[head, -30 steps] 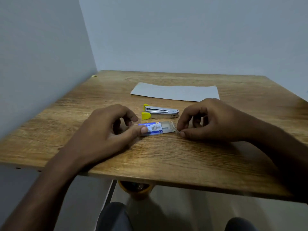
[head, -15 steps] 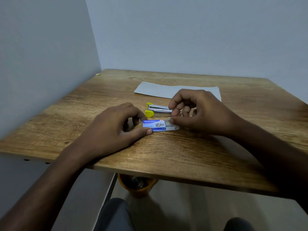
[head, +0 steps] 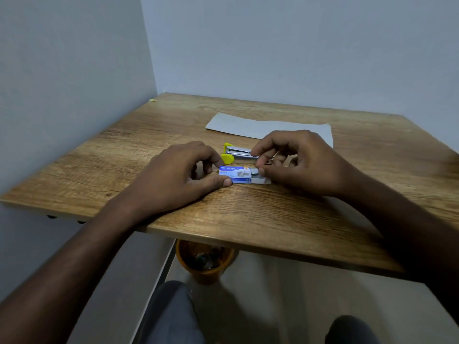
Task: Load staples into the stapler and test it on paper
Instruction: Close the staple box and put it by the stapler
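A small blue staple box [head: 237, 173] lies on the wooden table [head: 248, 214], its inner tray slid out to the right. My left hand [head: 178, 175] pinches the box's left end between thumb and fingers. My right hand [head: 298, 162] has its thumb and curled fingers at the open tray end, pinching at the grey staples [head: 255, 173] there. Just behind the box lies a silver stapler [head: 236, 153] with yellow ends, partly hidden by my right fingers. A white sheet of paper [head: 248, 127] lies flat farther back.
The table stands in a corner, with walls on the left and behind. An orange bin [head: 203, 261] sits on the floor under the near edge. My knees show at the bottom.
My right hand moved left from the tray's tip onto the open end of the box. The tray now sits further in. My left hand kept its hold.
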